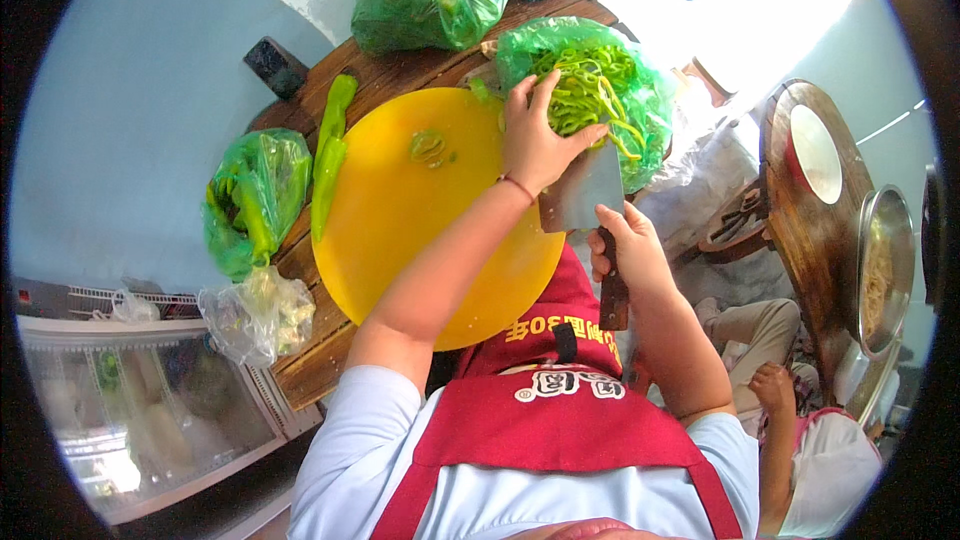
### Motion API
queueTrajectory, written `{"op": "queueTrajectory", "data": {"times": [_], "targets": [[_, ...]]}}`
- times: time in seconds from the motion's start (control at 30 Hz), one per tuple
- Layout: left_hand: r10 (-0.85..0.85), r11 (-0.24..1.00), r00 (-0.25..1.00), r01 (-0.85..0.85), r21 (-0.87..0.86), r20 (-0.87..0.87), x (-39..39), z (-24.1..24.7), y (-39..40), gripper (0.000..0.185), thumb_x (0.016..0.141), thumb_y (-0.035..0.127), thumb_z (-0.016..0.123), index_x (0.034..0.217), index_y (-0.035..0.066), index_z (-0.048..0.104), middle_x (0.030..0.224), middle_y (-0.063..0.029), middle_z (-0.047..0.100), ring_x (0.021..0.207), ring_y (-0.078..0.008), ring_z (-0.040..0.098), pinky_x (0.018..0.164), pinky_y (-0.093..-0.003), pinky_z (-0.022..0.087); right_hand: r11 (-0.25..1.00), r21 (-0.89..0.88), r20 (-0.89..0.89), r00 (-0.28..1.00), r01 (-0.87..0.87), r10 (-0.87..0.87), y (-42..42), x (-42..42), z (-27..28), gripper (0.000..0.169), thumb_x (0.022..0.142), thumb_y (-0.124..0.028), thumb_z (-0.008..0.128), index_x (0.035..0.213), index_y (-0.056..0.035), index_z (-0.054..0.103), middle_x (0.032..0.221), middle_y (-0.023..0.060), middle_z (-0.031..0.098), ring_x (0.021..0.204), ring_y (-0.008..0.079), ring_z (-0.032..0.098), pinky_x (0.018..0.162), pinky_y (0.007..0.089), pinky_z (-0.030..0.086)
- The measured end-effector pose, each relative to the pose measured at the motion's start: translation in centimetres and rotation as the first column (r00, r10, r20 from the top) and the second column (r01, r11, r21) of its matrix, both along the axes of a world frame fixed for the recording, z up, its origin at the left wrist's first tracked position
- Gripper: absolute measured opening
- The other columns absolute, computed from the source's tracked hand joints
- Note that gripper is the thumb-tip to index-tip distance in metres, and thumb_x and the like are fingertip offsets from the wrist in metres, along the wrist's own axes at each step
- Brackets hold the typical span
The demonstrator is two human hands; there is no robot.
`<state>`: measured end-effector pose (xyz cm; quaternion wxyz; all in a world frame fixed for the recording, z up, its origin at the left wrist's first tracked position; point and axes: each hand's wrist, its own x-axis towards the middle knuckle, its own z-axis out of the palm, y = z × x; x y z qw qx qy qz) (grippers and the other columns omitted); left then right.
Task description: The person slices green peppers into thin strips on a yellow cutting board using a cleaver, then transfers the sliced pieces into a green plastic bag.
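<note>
My left hand reaches over a pile of sliced green peppers in an opened green plastic bag. Its fingers and thumb are spread and touch the edge of the pile. In my right hand is the dark handle of a cleaver, whose broad blade lies just below the slices, beside the bag. Under my left forearm is a round yellow cutting board. A few pepper scraps lie on it. Two whole long green peppers rest at its left edge.
Around the board on the wooden table stand a tied green bag, a green bag of peppers and a clear bag. A glass-topped freezer is at left. Another person sits at right, near a metal bowl.
</note>
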<state>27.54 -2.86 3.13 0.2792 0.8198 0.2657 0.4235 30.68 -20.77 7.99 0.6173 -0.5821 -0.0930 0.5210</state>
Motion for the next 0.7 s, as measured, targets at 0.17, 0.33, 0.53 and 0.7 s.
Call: {"op": "queueTrajectory", "data": {"times": [0.17,0.33,0.53,0.7], "targets": [[0.171,0.985,0.985,-0.172,-0.013,-0.033,4.8,-0.6,3.4,0.079,0.065,0.048,0.078,0.124,0.005,0.049,0.115,-0.0196,0.044,0.110,-0.0358,0.043,0.096,-0.0433,0.037,0.997,0.049,0.012,0.998,-0.060,0.059,0.8,2.6,0.2,0.014,0.091,-0.025,0.053,0.094,-0.0121,0.050,0.061,0.0001,0.045,0.042,0.0100,0.041,0.041,0.0265,0.038],[0.184,0.981,0.968,-0.193,-0.037,-0.170,6.7,-1.1,6.1,0.072,0.074,0.049,0.069,0.129,0.009,0.046,0.124,-0.0237,0.039,0.116,-0.0399,0.037,0.100,-0.0460,0.033,0.999,0.001,-0.045,0.998,-0.053,0.053,1.7,3.2,0.8,0.015,0.091,-0.026,0.053,0.095,-0.0120,0.050,0.062,0.0002,0.045,0.043,0.0097,0.042,0.041,0.0266,0.039],[0.142,0.990,0.961,-0.144,0.009,-0.236,7.8,-1.6,7.2,0.066,0.079,0.052,0.062,0.130,0.014,0.047,0.119,-0.0212,0.044,0.112,-0.0398,0.040,0.097,-0.0468,0.032,0.999,0.007,0.010,0.999,-0.039,0.039,1.3,2.8,0.1,0.016,0.091,-0.025,0.052,0.097,-0.0106,0.050,0.062,0.0013,0.045,0.043,0.0102,0.041,0.041,0.0264,0.038],[0.200,0.979,0.921,-0.196,0.045,-0.334,8.4,-2.7,8.0,0.062,0.083,0.053,0.055,0.132,0.016,0.044,0.121,-0.0199,0.043,0.114,-0.0386,0.039,0.098,-0.0471,0.032,0.993,-0.118,-0.009,1.000,0.028,-0.030,-2.1,1.9,2.1,0.016,0.092,-0.023,0.050,0.099,-0.0085,0.051,0.061,0.0026,0.046,0.042,0.0119,0.040,0.040,0.0271,0.035]]}}
